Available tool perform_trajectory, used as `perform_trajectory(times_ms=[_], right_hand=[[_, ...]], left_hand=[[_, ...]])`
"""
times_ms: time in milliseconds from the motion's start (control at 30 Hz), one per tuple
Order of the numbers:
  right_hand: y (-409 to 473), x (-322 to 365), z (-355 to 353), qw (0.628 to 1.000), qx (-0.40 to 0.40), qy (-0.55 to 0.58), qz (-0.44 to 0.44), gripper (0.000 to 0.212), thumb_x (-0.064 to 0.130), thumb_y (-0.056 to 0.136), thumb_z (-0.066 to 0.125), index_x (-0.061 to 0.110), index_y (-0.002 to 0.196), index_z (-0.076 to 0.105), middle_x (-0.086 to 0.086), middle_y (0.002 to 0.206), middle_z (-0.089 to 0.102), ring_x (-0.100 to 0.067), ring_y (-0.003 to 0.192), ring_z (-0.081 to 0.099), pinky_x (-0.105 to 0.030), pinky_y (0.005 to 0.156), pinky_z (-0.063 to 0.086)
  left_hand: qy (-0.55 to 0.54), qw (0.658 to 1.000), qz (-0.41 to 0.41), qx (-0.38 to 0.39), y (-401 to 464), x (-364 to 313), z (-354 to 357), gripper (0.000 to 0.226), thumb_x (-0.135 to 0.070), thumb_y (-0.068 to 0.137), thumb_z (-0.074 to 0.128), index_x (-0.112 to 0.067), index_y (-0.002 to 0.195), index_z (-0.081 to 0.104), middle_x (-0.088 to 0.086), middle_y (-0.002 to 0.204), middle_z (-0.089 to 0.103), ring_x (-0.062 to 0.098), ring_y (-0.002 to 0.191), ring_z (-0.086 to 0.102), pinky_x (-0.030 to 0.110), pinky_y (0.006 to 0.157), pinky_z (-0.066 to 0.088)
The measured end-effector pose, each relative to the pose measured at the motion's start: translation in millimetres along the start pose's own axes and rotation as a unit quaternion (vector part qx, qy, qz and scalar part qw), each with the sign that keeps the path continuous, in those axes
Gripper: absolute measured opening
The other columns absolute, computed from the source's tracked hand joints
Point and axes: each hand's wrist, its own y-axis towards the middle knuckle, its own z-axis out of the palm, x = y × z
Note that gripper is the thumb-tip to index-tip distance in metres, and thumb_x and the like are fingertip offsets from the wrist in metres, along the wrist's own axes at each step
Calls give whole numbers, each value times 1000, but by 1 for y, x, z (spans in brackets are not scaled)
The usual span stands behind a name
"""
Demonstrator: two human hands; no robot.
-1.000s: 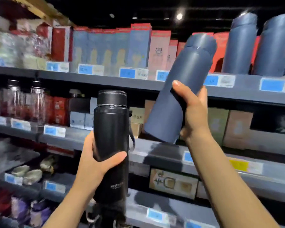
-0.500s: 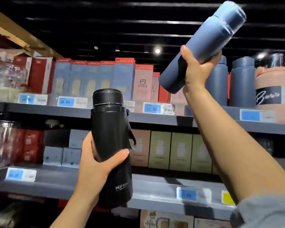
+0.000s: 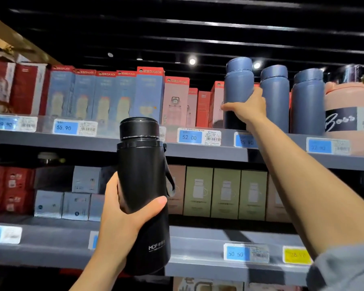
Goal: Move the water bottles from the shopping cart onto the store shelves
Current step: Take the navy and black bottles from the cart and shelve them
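Two blue bottles (image 3: pixel 274 97) (image 3: pixel 308 101) stand upright side by side on the top shelf (image 3: pixel 198 151), and a third blue bottle (image 3: pixel 237 85) is just left of them, upright, with its base hidden behind the right hand (image 3: pixel 247 108), so I cannot tell whether it rests fully on the shelf. That hand's fingers curl round the bottle's lower body, the thumb stretched out to the left across its front. By my reading this bottle is at the point of being set down, not yet released.

One black bottle (image 3: pixel 143 194) is not shelved: the left hand (image 3: pixel 122 215) holds it upright in front of the shelves, well below the top shelf's row, fingers wrapped round its middle and the thumb pressed across the front. Its strap loop hangs on the right side.

So, as far as can be seen, the blue bottle needs only letting go, and the black one needs a place. The shopping cart is out of view, so how many more bottles wait there cannot be told.
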Motion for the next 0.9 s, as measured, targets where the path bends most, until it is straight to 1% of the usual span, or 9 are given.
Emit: perform_trajectory(times_ms=[100,167,233,400,567,633,700,800,900], right_hand=[[3,0,0,999,9,-32,27,85,38,71,81,11,135,32,-8,134,45,-23,99,50,-31,75,38],[3,-2,0,996,4,-80,34,83,41,73,79,10,135,32,-9,131,50,-28,108,54,-33,74,38],[3,-2,0,992,-7,-124,36,86,44,73,77,9,136,30,-9,131,51,-32,113,55,-34,74,37],[1,-4,4,982,-38,-184,19,88,49,73,77,7,135,30,-10,130,52,-34,114,56,-36,73,37],[0,-4,6,977,-49,-207,3,90,52,72,76,7,135,30,-11,133,50,-34,117,54,-37,76,37],[-2,-3,7,972,-54,-229,-6,95,56,72,75,6,137,29,-12,135,48,-35,119,53,-40,83,42],[-4,-2,9,961,-65,-269,-19,100,61,72,73,4,140,26,-15,137,45,-36,121,50,-44,89,44],[-6,-2,12,945,-84,-316,-28,105,67,72,69,2,142,24,-16,138,42,-39,121,48,-45,89,45],[-7,-2,13,941,-87,-326,-26,108,68,71,68,1,142,24,-16,138,40,-40,120,49,-46,88,45]], left_hand=[[3,1000,-1,0,1,3,2,101,-50,35,83,-43,129,47,-21,114,61,5,101,64,38,84,54],[0,1000,-1,1,1,5,3,100,-50,35,83,-42,128,47,-20,115,62,5,100,64,36,83,53],[-3,1000,-1,1,1,6,4,101,-50,35,82,-42,129,46,-20,115,61,5,101,63,34,82,53],[-3,1000,-1,4,0,7,6,101,-50,34,82,-45,129,45,-25,112,60,-1,97,62,29,78,51],[-3,1000,8,3,-1,6,3,100,-50,36,82,-44,128,46,-24,114,60,0,99,63,30,79,51],[-5,1000,12,3,-1,4,1,99,-50,36,82,-44,128,46,-25,114,60,0,99,63,29,79,51],[-4,1000,17,1,-1,1,0,98,-50,36,81,-45,127,45,-27,113,59,-1,99,62,28,79,51],[0,1000,23,-2,-1,-2,-3,95,-49,37,82,-47,125,45,-28,112,59,-2,99,62,28,79,50],[6,1000,26,-4,-1,-4,-6,93,-50,37,82,-51,122,44,-29,112,59,-3,99,61,28,80,50]])
